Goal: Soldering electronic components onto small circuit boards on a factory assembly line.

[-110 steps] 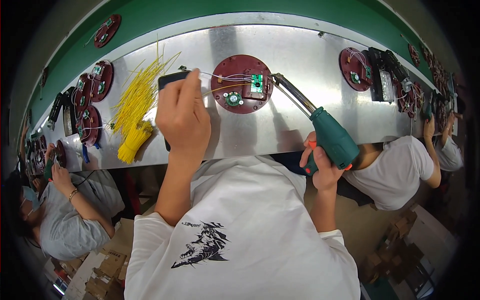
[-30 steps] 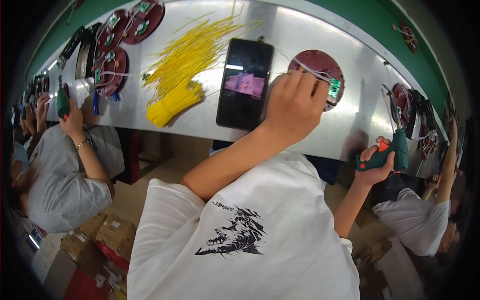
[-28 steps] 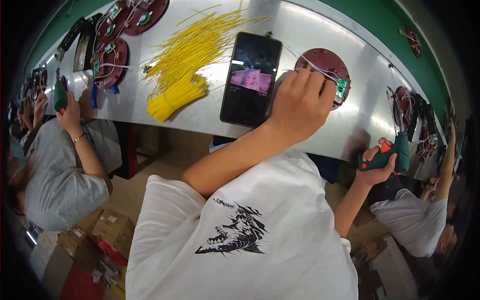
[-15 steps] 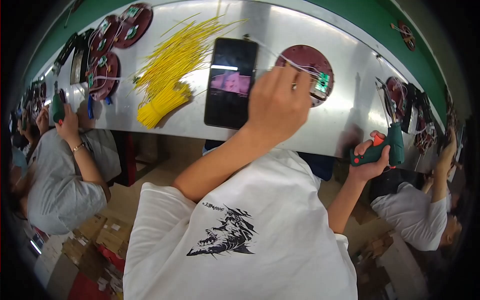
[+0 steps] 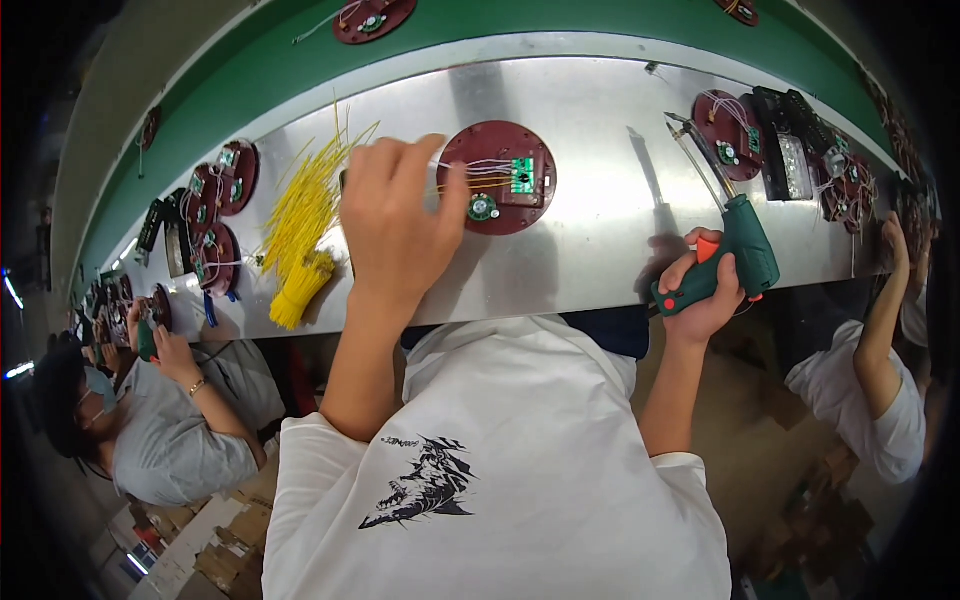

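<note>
My left hand (image 5: 400, 225) is over the bench beside the left edge of a round dark red disc (image 5: 515, 215). Its fingers are bent, with the thumb apart from them; I see nothing gripped between them. White wires and a yellow wire (image 5: 475, 186) run from the disc's green circuit board (image 5: 523, 176) toward this hand. A small round green part (image 5: 482, 207) sits lower on the disc. At the right, my right hand (image 5: 705, 295) is closed round a green soldering gun (image 5: 750, 245) with a red trigger, its metal tip pointing up and away. The phone is almost wholly behind my left hand.
A bundle of yellow wires (image 5: 300, 285) lies left of my hand on the metal bench (image 5: 590, 140). More wired discs (image 5: 238, 178) stand at the left, and another disc (image 5: 720, 125) lies beyond the soldering gun. Co-workers sit on both sides, one in a grey shirt (image 5: 185, 430).
The whole view has shifted. My left hand has moved leftward off the disc, uncovering its board and wires, and now covers the phone. My right hand still holds the soldering gun.
</note>
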A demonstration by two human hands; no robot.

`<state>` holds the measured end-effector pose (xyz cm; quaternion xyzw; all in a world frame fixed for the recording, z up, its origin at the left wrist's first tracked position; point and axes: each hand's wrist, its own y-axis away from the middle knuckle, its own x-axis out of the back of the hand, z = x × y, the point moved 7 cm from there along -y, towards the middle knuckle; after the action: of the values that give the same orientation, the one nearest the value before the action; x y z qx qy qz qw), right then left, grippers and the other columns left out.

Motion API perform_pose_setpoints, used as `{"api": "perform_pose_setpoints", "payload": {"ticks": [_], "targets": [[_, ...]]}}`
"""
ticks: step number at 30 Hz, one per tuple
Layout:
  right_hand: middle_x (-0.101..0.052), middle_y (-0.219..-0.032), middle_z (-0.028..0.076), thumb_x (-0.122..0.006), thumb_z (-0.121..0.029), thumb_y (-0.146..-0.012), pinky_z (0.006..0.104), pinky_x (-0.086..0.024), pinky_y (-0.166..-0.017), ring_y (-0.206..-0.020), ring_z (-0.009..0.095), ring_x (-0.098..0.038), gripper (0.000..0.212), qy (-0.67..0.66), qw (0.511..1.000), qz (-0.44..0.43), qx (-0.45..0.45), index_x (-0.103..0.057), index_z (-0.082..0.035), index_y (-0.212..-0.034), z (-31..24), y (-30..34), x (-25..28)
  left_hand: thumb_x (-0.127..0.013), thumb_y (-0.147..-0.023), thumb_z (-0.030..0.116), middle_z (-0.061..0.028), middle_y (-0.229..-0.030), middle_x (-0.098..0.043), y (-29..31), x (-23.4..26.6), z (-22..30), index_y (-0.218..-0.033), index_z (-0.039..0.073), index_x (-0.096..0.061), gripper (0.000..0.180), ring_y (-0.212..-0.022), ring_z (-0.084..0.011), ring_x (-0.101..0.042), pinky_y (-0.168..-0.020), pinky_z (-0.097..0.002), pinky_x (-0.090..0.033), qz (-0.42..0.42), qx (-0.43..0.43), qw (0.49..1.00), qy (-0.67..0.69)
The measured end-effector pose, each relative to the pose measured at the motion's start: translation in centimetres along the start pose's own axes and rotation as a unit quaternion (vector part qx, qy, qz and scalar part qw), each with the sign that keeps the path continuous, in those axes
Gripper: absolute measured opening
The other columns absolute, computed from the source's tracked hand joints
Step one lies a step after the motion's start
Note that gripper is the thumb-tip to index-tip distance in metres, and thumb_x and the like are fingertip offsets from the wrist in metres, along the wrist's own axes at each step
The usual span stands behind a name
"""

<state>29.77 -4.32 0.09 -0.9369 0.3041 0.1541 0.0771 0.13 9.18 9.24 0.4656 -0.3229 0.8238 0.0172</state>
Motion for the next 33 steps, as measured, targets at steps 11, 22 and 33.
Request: {"api": "perform_pose_setpoints", "payload": {"ticks": [11, 22, 33], "targets": [[-0.059, -0.091, 0.015, -0.039, -0.033, -0.103, 0.0297, -0.043, -0.039, -0.045, 0.015, -0.048, 0.040, -0.074, 0.994, 0.070, 0.035, -0.054, 0.003, -0.109, 0.0, 0.6, 0.8, -0.080, -0.071, 0.042, -0.0195, -0.109, -0.056, -9.1, -9.0, -0.6, -0.123, 0.003, -0.063, 0.067, -0.102, -0.0361, -0.052, -0.094, -0.0422, -0.046, -0.213, -0.091, 0.972, -0.033], [-0.060, -0.094, 0.015, -0.043, -0.029, -0.103, 0.0295, -0.043, -0.039, -0.046, 0.015, -0.050, 0.034, -0.078, 0.993, 0.077, 0.036, -0.055, 0.003, -0.109, -0.4, 0.5, 0.6, -0.078, -0.071, 0.063, -0.0246, -0.128, -0.054, -20.1, -12.4, -19.3, -0.141, 0.017, -0.054, 0.086, -0.118, -0.0429, -0.052, -0.097, -0.0492, -0.047, -0.134, 0.172, 0.963, -0.159], [-0.061, -0.096, 0.016, -0.044, -0.027, -0.102, 0.0291, -0.043, -0.039, -0.045, 0.015, -0.051, 0.033, -0.075, 0.994, 0.077, 0.017, -0.055, 0.004, -0.108, 0.2, 0.4, 1.0, -0.084, -0.066, 0.041, -0.0164, -0.106, -0.054, -12.7, -7.1, -4.9, -0.123, 0.014, -0.067, 0.066, -0.104, -0.0355, -0.051, -0.093, -0.0451, -0.044, -0.211, -0.072, 0.975, 0.018]]}}
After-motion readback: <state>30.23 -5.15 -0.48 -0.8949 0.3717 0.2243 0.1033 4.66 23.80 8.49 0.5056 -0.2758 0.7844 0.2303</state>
